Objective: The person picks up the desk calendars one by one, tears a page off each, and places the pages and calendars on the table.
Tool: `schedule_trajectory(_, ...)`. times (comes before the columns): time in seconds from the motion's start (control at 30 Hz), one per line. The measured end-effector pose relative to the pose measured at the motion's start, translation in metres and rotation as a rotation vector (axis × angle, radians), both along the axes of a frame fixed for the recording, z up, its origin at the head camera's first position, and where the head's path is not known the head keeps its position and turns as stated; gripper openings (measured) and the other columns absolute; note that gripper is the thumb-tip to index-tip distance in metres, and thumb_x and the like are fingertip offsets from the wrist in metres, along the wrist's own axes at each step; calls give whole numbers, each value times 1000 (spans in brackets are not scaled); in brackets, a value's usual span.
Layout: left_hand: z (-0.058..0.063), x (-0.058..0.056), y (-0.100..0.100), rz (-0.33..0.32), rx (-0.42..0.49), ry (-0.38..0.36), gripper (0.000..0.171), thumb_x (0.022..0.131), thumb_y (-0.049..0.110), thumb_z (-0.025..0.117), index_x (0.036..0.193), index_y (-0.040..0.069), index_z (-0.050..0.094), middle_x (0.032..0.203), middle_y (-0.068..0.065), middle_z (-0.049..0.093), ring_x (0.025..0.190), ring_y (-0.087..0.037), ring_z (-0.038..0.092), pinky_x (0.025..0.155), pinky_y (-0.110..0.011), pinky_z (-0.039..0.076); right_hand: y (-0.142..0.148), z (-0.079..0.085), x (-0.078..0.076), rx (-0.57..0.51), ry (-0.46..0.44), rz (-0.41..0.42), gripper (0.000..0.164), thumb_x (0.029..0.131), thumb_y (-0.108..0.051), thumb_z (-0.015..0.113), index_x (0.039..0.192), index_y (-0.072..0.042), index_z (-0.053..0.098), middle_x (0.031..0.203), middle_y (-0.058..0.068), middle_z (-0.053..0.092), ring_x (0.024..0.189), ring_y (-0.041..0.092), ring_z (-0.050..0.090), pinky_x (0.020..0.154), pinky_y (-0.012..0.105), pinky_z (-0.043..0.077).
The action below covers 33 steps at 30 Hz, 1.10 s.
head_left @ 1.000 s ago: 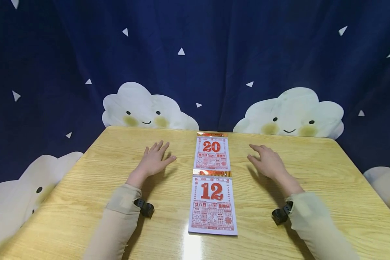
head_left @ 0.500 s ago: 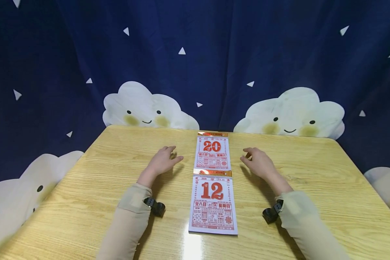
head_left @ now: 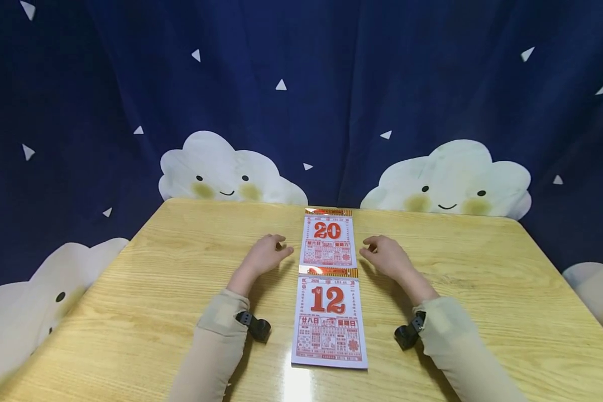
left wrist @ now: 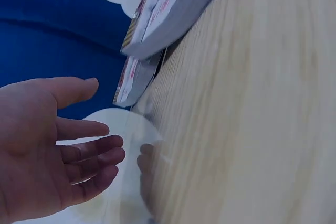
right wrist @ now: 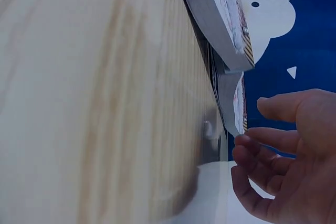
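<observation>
Two thick tear-off calendars lie end to end down the middle of the table. The far calendar (head_left: 328, 241) shows a red 20; the near calendar (head_left: 329, 324) shows a red 12 and has a shiny red-gold top strip. Just left of the far one hovers my left hand (head_left: 263, 258), its fingers loosely bent and holding nothing. My right hand (head_left: 388, 258) mirrors it on the other side, fingers bent, apart from the pad. In the left wrist view the left hand (left wrist: 58, 150) is clear of both calendars. From the right wrist view, the right hand (right wrist: 294, 150) has its fingertips near the far calendar's edge.
The pale wooden table (head_left: 156, 279) reaches back to a dark blue curtain (head_left: 321, 100) printed with smiling clouds and white triangles. A black camera (head_left: 258, 329) is strapped to the left wrist, another black camera (head_left: 407, 335) to the right.
Both hands have moved inward from either side toward the far calendar, and their fingers have gone from spread to more bent. The calendars have stayed in place.
</observation>
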<state>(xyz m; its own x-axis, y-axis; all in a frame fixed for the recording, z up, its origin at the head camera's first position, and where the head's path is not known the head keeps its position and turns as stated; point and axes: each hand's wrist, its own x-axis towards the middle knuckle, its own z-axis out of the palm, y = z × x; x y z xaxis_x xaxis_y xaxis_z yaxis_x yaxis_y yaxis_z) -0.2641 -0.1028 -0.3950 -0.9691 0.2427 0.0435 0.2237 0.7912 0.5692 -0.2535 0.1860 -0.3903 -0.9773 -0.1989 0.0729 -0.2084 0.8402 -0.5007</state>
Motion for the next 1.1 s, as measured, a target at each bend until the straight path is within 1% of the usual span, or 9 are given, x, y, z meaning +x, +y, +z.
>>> schedule_trajectory(0.23,-7,0,15,-18,-41,15,46,88,28,56,121,-4,54,102,-15,58,93,-25,56,86,-39,48,-10,-4,-2,-19,-11,-15,38,87,-19,55,114,8,57,99,20,61,89,29,57,79,43,48)
schedule_trajectory(0.33,-7,0,22,-27,-43,12,46,87,28,57,120,-5,55,100,-14,59,91,-24,55,85,-38,48,-14,-5,-3,-22,-26,-17,39,86,-19,56,114,9,57,99,19,62,86,26,57,77,40,48)
schedule_trajectory(0.43,-5,0,28,-40,-47,6,43,87,27,57,116,-4,58,97,-12,58,87,-22,53,80,-36,48,-17,-8,-5,-9,-45,-16,31,86,-20,57,104,4,62,84,13,60,73,21,53,66,32,45)
schedule_trajectory(0.57,-3,0,37,-36,-68,-2,39,86,28,57,111,-2,61,95,-12,54,82,-22,50,74,-35,47,-21,-9,-6,15,-61,-25,21,85,-22,59,88,-2,63,67,5,51,61,17,45,55,26,34)
schedule_trajectory(0.63,-3,1,40,-17,-82,-2,40,85,28,57,112,-2,60,98,-14,54,83,-23,51,75,-36,48,-23,-9,-6,14,-66,-30,22,84,-22,60,89,-2,66,68,5,54,62,17,46,56,26,34)
schedule_trajectory(0.77,-5,1,44,24,-106,-20,44,85,27,58,119,-1,57,111,-18,52,92,-27,53,80,-40,49,-26,-10,-5,12,-83,-32,30,84,-23,61,100,1,66,80,8,62,68,18,49,59,27,38)
schedule_trajectory(0.93,-6,1,46,40,-122,-38,44,85,26,59,121,0,56,117,-20,48,101,-31,51,84,-43,48,-28,-10,-6,-27,-121,-57,29,84,-20,60,102,3,65,82,10,62,67,19,49,56,25,37)
schedule_trajectory(1.0,-7,1,46,46,-100,-44,45,85,25,60,122,-1,55,118,-20,47,103,-32,49,86,-43,47,-28,-10,-6,-59,-142,-72,29,84,-19,60,103,3,64,83,10,62,67,19,50,55,24,37)
schedule_trajectory(1.1,-10,-1,46,67,-12,-52,47,83,21,63,123,-2,54,118,-20,47,104,-31,48,89,-42,45,-28,-9,-6,-88,-148,-91,30,83,-13,58,106,5,62,87,12,62,72,20,51,59,27,41)
